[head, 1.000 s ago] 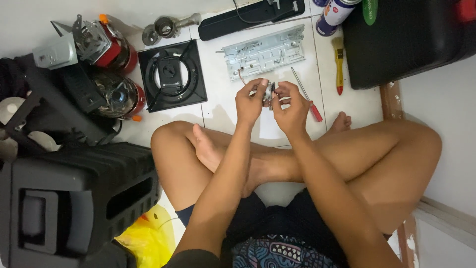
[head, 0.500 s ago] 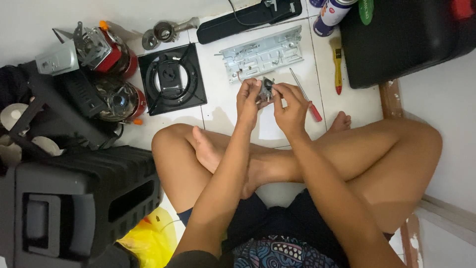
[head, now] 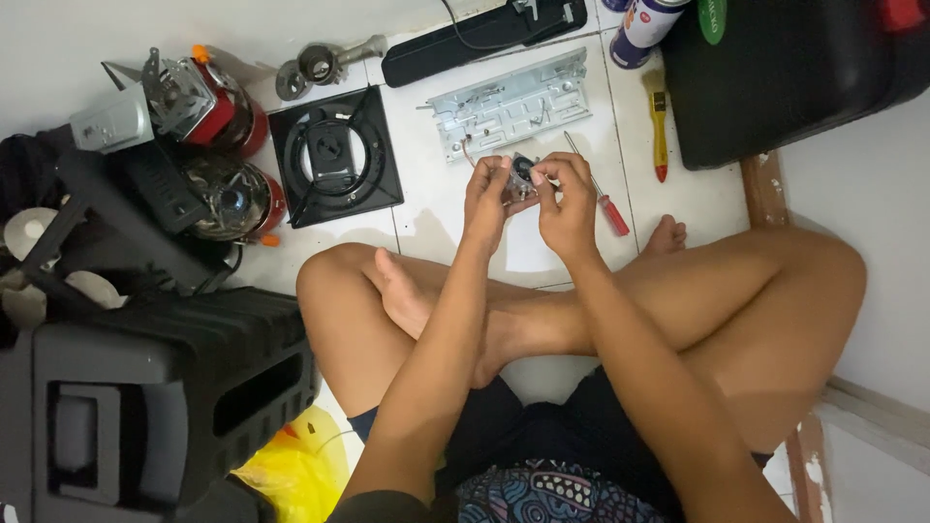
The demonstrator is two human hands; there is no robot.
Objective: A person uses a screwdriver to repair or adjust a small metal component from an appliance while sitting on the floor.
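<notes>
Metal and dark plastic: a small fan-like part (head: 518,177), held up between both hands, just in front of the grey metal plate (head: 511,105) that lies on the white tiled floor (head: 426,208).
Landmark: the grey metal plate; every place below is told from it.
Left hand (head: 487,194): just on the person's side of the plate, fingers closed round the left edge of the small part, clamped on it.
Right hand (head: 565,199): beside the left one, thumb and forefinger pinched together on the part's right edge; whether they also hold a wire or a screw is too small to tell.
Handling, as a judgement: the part looks light and stiff, with thin wires trailing from it that could snag or tear. Best held by its outer frame, not by the middle or the wires.
Red-handled screwdriver (head: 601,197): on the floor to the right of the plate's near corner, close by the right hand.
Yellow-handled brush (head: 659,124): right of the plate, well clear of the hands.
Black square burner frame (head: 334,155): left of the plate, flat on the floor.
Black case (head: 794,77): far right of the plate.
Black stool (head: 145,387): well to the left and nearer the person.
Legs: crossed, below the hands.
</notes>
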